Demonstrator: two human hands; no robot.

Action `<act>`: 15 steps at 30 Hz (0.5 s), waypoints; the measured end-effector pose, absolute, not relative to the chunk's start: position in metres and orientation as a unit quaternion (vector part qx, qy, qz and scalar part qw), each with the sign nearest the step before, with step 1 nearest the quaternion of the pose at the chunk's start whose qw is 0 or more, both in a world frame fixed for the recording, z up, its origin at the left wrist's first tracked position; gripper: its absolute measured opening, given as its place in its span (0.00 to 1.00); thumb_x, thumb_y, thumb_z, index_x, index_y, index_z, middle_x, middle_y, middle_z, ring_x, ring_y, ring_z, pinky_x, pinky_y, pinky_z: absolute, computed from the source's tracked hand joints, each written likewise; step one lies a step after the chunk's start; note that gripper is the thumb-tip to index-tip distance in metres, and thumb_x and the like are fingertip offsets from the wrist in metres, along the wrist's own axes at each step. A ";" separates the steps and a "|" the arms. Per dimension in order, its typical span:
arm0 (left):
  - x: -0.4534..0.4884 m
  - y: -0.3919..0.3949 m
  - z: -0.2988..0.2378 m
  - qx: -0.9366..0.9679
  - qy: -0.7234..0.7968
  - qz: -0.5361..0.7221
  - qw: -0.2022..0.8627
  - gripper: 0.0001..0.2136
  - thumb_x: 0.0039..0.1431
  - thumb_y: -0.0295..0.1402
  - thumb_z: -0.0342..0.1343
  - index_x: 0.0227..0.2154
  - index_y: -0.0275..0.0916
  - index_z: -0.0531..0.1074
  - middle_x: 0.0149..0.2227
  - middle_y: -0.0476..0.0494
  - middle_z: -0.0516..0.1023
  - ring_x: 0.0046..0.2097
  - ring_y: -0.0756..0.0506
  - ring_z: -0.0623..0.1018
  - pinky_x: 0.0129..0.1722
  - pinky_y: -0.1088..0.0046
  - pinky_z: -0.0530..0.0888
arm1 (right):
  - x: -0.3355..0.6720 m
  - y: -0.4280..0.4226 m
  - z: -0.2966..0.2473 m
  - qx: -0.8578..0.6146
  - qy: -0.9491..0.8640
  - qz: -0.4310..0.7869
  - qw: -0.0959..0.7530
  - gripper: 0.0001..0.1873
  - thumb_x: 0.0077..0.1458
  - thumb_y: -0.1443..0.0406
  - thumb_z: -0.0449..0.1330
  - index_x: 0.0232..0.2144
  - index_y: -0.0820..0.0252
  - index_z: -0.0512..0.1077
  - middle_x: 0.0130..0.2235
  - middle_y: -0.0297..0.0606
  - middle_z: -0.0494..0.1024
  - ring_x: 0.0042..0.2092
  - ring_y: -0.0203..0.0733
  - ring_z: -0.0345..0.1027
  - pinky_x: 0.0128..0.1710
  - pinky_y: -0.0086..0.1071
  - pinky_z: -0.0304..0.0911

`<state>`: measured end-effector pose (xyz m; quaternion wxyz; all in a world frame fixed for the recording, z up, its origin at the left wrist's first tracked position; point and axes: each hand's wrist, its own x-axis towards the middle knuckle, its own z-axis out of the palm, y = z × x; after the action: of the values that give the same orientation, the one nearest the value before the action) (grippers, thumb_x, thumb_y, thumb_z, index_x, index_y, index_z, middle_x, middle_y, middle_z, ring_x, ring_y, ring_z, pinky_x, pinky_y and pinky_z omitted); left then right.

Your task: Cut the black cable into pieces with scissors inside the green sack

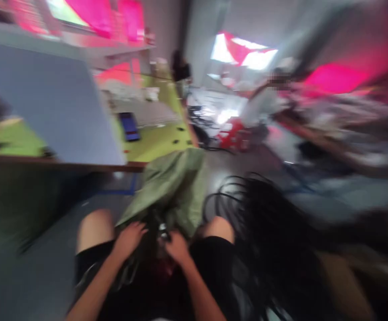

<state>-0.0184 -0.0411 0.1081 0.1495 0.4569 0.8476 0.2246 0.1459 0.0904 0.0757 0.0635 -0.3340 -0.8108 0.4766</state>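
Honestly, I see blur: left hand (131,237) and right hand (177,246) meet at the olive cloth (175,187) in the lap; finger closure I cannot tell. Nearby black cables (243,209) could snag it.

Crumpled green cloth (173,187) across lap

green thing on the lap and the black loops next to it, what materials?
Green sheet: looks like soft matte woven cloth; it drapes and creases over the knees. Black loops: likely plastic-sheathed cable or cord, thin strands curling in arcs; blur leaves the finish open. Left hand and right hand rest at the cloth's lower edge.
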 end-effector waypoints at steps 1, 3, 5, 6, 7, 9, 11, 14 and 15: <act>-0.020 -0.042 0.110 0.448 0.859 0.205 0.137 0.13 0.62 0.38 0.47 0.43 0.43 0.75 0.45 0.43 0.77 0.48 0.40 0.75 0.50 0.62 0.72 | 0.144 0.093 0.075 -0.338 -0.812 0.473 0.044 0.25 0.52 0.46 0.55 0.31 0.61 0.78 0.32 0.47 0.79 0.34 0.50 0.72 0.33 0.37 0.63; -0.030 -0.045 0.103 0.433 0.875 0.178 0.123 0.12 0.63 0.35 0.50 0.47 0.43 0.73 0.47 0.44 0.75 0.50 0.43 0.72 0.51 0.66 0.70 | 0.136 0.097 0.066 -0.333 -0.814 0.476 -0.002 0.28 0.52 0.43 0.54 0.25 0.61 0.76 0.26 0.45 0.77 0.32 0.48 0.72 0.33 0.35 0.63; -0.037 -0.053 0.095 0.450 0.878 0.147 0.074 0.12 0.64 0.34 0.51 0.49 0.42 0.72 0.46 0.43 0.73 0.48 0.43 0.71 0.50 0.66 0.70 | 0.130 0.095 0.056 -0.319 -0.794 0.515 -0.045 0.29 0.51 0.42 0.54 0.25 0.61 0.76 0.24 0.42 0.76 0.29 0.46 0.71 0.31 0.34 0.63; -0.037 -0.056 0.093 0.457 0.876 0.141 0.056 0.13 0.64 0.34 0.51 0.49 0.42 0.72 0.45 0.42 0.72 0.47 0.44 0.71 0.49 0.66 0.70 | 0.131 0.092 0.054 -0.312 -0.783 0.536 -0.048 0.29 0.51 0.41 0.54 0.27 0.61 0.76 0.25 0.41 0.76 0.30 0.45 0.71 0.32 0.33 0.64; -0.035 -0.059 0.091 0.465 0.873 0.140 0.042 0.13 0.64 0.34 0.51 0.49 0.42 0.72 0.43 0.42 0.72 0.46 0.44 0.71 0.47 0.66 0.70 | 0.132 0.090 0.053 -0.302 -0.773 0.557 -0.036 0.29 0.50 0.42 0.55 0.31 0.62 0.76 0.28 0.41 0.77 0.32 0.45 0.72 0.33 0.34 0.65; -0.030 -0.062 0.092 0.479 0.864 0.151 0.031 0.12 0.64 0.34 0.51 0.48 0.42 0.72 0.41 0.43 0.71 0.44 0.44 0.70 0.46 0.66 0.70 | 0.136 0.086 0.054 -0.286 -0.763 0.580 0.005 0.30 0.50 0.42 0.56 0.38 0.63 0.75 0.37 0.43 0.79 0.38 0.46 0.72 0.38 0.34 0.65; -0.028 -0.062 0.092 0.489 0.856 0.165 0.024 0.12 0.64 0.33 0.51 0.48 0.42 0.73 0.40 0.43 0.71 0.44 0.44 0.69 0.45 0.66 0.69 | 0.137 0.085 0.059 -0.289 -0.772 0.565 0.012 0.30 0.50 0.42 0.56 0.39 0.62 0.75 0.39 0.43 0.78 0.40 0.47 0.72 0.40 0.35 0.65; -0.030 -0.062 0.091 0.483 0.858 0.175 0.008 0.11 0.63 0.32 0.52 0.47 0.40 0.73 0.41 0.43 0.71 0.46 0.44 0.68 0.47 0.66 0.68 | 0.136 0.086 0.064 -0.319 -0.810 0.491 -0.041 0.29 0.51 0.41 0.54 0.27 0.60 0.76 0.27 0.42 0.77 0.33 0.47 0.72 0.33 0.34 0.62; -0.030 -0.062 0.091 0.479 0.861 0.172 0.002 0.11 0.63 0.32 0.53 0.47 0.40 0.73 0.41 0.43 0.71 0.45 0.44 0.68 0.47 0.66 0.68 | 0.136 0.086 0.064 -0.325 -0.819 0.470 -0.049 0.29 0.51 0.41 0.54 0.24 0.60 0.75 0.25 0.41 0.75 0.31 0.46 0.71 0.32 0.34 0.61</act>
<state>-0.0303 -0.0618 0.0908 0.0022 0.4785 0.8611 0.1720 0.1360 0.0860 0.0639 -0.0486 -0.3252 -0.8190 0.4703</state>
